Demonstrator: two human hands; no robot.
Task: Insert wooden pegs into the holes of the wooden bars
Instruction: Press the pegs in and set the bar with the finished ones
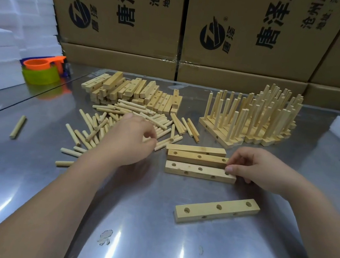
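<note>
Head view, steel worktop (pixel 135 227).

Loose pegs (pixel 110 119): scattered heap, centre-left of frame, lying flat. One stray peg (pixel 17 127) lies well apart at the left edge.

Blank bars (pixel 131 90): stacked heap just behind the loose pegs, upper centre.

Finished bars (pixel 251 119): cluster at upper right, each with pegs standing upright in its holes.

Working set: three bars lie side by side, right of centre, long sides close together. The far bar (pixel 196 149) shows no holes on its top face. The middle bar (pixel 197 158) and near bar (pixel 200 172) have holes facing up, all unfilled. A fourth bar (pixel 217 210) lies apart, lower right, angled, with three open holes on top.

Left hand (pixel 128 143): over the near edge of the loose pegs, palm down, fingers (pixel 150 136) curled toward the heap. Cannot tell whether they are clamped on a peg.

Right hand (pixel 260 170): at the right ends of the three bars. The thumb tip rests on the right end of the near bar, and the curled fingers (pixel 234 158) touch the end of the middle bar. Cannot tell whether this is a grip or only contact.

Background: an orange cup (pixel 36 64) sits in a green container (pixel 40 75) at upper left, beside white foam blocks (pixel 1 48). Printed cardboard boxes (pixel 123 16) run along the back.
</note>
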